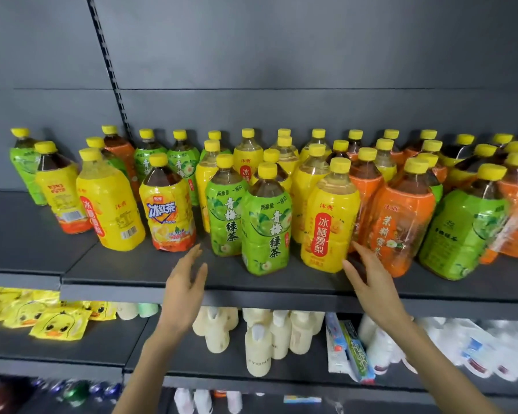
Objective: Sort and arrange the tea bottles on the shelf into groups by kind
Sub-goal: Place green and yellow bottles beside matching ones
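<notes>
Head view. Dark grey metal shelf (150, 274) carries yellow-capped plastic tea bottles with the kinds mixed. Green-labelled bottle (266, 231) stands front centre, yellow-labelled bottle with red panel (329, 225) just right of it, orange-labelled bottle (398, 228) next right.

Left hand (186, 283) is raised before the shelf edge, fingers straight, empty. Right hand (368, 283) is likewise loose and empty, fingertips by the yellow-labelled bottle's base; contact unclear.

Cream plastic bottles (257, 348) and yellow duck packets (57, 324) lie on the shelf below.
</notes>
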A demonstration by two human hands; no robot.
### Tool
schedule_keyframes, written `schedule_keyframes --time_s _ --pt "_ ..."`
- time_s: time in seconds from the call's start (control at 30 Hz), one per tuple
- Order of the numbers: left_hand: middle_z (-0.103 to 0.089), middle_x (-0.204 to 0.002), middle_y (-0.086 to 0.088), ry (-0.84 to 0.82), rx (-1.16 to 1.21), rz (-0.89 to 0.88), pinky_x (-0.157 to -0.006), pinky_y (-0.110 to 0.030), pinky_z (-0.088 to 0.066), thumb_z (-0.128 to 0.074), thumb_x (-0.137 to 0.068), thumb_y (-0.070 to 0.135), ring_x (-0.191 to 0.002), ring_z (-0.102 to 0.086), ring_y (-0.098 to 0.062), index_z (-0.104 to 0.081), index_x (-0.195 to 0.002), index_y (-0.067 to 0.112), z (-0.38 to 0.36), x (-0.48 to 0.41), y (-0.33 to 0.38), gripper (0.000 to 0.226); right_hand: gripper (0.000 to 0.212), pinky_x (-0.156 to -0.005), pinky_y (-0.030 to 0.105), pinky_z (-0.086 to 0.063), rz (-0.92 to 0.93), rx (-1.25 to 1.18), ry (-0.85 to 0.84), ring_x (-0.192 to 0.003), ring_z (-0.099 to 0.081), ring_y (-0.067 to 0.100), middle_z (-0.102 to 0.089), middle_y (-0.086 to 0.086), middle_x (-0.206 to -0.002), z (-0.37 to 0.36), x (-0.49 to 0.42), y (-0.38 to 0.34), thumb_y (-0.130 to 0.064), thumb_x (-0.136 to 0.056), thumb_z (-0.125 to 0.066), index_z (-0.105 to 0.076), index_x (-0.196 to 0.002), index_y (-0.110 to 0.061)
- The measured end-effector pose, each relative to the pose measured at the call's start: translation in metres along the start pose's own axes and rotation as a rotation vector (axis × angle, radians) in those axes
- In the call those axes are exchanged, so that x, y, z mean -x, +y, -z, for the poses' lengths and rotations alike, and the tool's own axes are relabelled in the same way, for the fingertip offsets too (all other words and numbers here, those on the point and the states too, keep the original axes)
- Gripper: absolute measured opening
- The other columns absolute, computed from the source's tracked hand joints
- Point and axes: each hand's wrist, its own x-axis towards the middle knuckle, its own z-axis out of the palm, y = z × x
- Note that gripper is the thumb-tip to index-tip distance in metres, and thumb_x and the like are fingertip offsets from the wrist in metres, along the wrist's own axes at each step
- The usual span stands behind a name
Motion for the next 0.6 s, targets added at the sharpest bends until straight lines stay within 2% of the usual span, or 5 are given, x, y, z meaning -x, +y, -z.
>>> schedule_keyframes --time_s 0.17,0.27,0.4,0.53,0.6 --pt "-0.058 -0.124 -0.008 0.125 -0.460 -0.095 -0.079 -0.045 -0.048 -0.055 -0.093 0.018 -0.116 -0.050 -0.031 -0.049 -0.135 0.012 0.037 0.038 -0.002 0.042 0.042 -0.092 0.034 -0.044 0.148 0.416 0.050 -0.118 -0.052 0.024 -0.056 0.004 -0.130 0.015 0.037 -0.008 -0.039 -0.098 -0.045 -0.054 -0.129 -0.013" --pt "-0.064 -0.115 -0.014 0.131 -0.633 -0.154 -0.069 -0.048 -0.052 -0.058 -0.090 0.018 -0.101 -0.060 -0.039 -0.058 -0.126 0.007 0.055 0.055 -0.007 0.037 0.053 -0.083 0.037 -0.051 0.205 0.526 0.068 -0.105 -0.060 0.027 -0.064 0.006 -0.118 0.012 0.054 -0.015 -0.049 -0.094 -0.035 -0.062 -0.118 -0.010" --pt "-0.068 -0.100 -0.012 0.106 -0.730 -0.175 -0.058 -0.044 -0.053 -0.039 -0.084 0.036 -0.087 -0.063 -0.038 -0.063 -0.117 0.005 0.094 0.068 -0.023 0.050 0.059 -0.082 0.038 -0.052 0.223 0.607 0.059 -0.102 -0.062 0.027 -0.064 0.007 -0.116 -0.013 0.076 -0.034 -0.052 -0.094 -0.029 -0.063 -0.116 -0.009" --pt "-0.067 -0.106 -0.011 0.133 -0.763 -0.164 -0.062 -0.047 -0.053 -0.044 -0.085 0.039 -0.094 -0.062 -0.038 -0.063 -0.117 0.007 0.151 0.076 -0.040 0.050 0.068 -0.081 0.039 -0.052 0.192 0.599 0.027 -0.102 -0.063 0.029 -0.064 0.007 -0.117 -0.051 0.097 -0.077 -0.058 -0.096 -0.020 -0.062 -0.119 -0.009" --pt "-0.067 -0.107 -0.012 0.141 -0.790 -0.168 -0.062 -0.047 -0.052 -0.043 -0.085 0.041 -0.096 -0.062 -0.038 -0.063 -0.116 0.007 0.181 0.079 -0.052 0.051 0.063 -0.082 0.039 -0.052 0.208 0.617 0.029 -0.103 -0.063 0.028 -0.064 0.006 -0.118 -0.071 0.105 -0.102 -0.055 -0.094 -0.026 -0.062 -0.119 -0.010"
